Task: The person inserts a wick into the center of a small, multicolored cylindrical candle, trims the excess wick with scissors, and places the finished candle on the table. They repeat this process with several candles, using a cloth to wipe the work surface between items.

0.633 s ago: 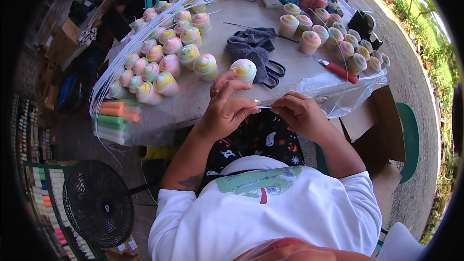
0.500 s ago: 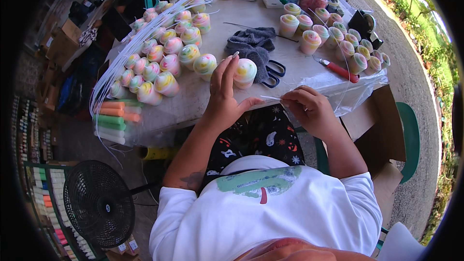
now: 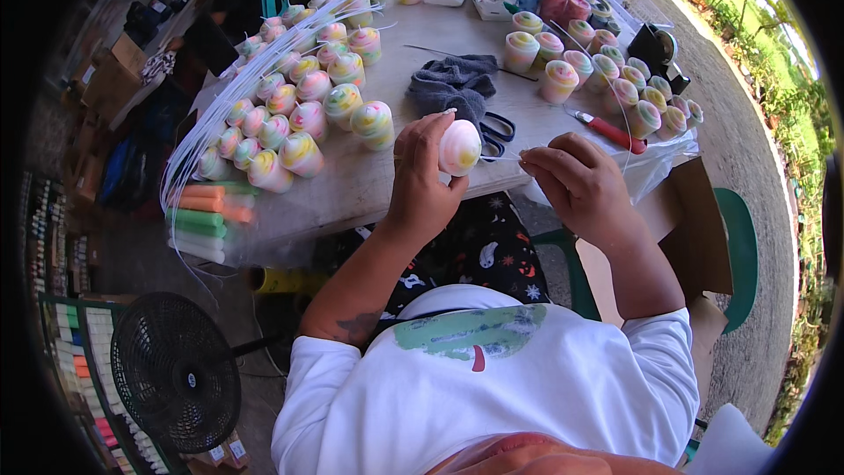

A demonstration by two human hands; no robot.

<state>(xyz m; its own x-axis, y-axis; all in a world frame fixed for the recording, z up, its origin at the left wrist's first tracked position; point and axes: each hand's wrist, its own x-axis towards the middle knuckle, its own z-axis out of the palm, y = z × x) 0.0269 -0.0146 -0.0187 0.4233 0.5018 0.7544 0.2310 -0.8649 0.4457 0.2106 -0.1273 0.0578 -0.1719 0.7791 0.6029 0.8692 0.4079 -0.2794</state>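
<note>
My left hand (image 3: 424, 154) is closed round a pastel swirled candle (image 3: 459, 148), held tilted over the table's near edge. In the fingertips of my right hand (image 3: 567, 171) is a thin white wick (image 3: 499, 157), stretched toward the candle's side. Whether the wick's end enters the candle is too small to tell. Just beyond the held candle lie dark blue-handled scissors (image 3: 498, 134) and a dark grey cloth (image 3: 451, 85). Several finished-looking candles (image 3: 373, 125) stand to the left, with a bundle of long white wicks (image 3: 211, 92) lying across them.
More candles (image 3: 559, 81) stand at the table's right, near a red-handled tool (image 3: 615, 133) and clear plastic (image 3: 651, 167). Coloured sticks (image 3: 200, 218) lie at the left corner. An open cardboard box (image 3: 681, 237) stands right of my legs, and a black fan (image 3: 176, 371) at lower left.
My left hand has closed round the candle, which stood on the table before, and tilted it toward the right. My right hand has moved slightly right and up, still pinching the wick.
</note>
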